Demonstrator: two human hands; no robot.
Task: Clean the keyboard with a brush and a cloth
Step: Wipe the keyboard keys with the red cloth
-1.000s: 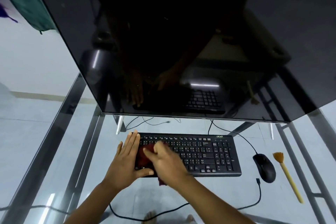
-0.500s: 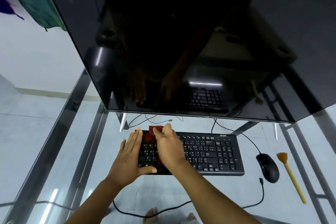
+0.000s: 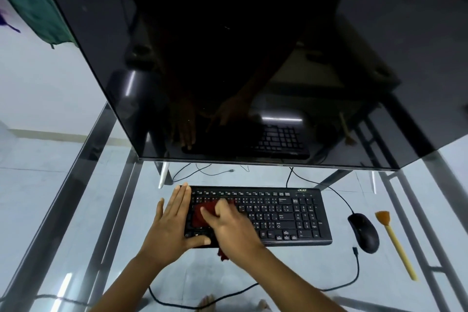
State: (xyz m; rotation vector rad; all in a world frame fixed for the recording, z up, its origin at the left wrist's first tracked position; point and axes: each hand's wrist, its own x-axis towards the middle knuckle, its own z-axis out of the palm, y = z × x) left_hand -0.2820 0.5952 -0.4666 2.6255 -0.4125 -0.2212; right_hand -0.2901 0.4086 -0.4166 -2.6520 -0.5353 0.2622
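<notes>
A black keyboard [image 3: 286, 215] lies on the glass desk below the monitor. My right hand [image 3: 231, 229] presses a dark red cloth [image 3: 202, 214] onto the keyboard's left keys; a corner of the cloth hangs out below the front edge. My left hand [image 3: 169, 225] lies flat with fingers straight along the keyboard's left end, its thumb against the front edge. A yellow-handled brush [image 3: 395, 242] with orange bristles lies alone on the glass at the far right, beside the mouse.
A large dark monitor [image 3: 240, 58] overhangs the desk just behind the keyboard. A black mouse [image 3: 363, 232] sits right of the keyboard, its cable looping toward me. The glass desk [image 3: 76, 210] has metal frame bars on both sides.
My right hand has pulled the red cloth back from the keyboard's top-left edge toward the middle and front rows. My left hand has stayed at the left end.
</notes>
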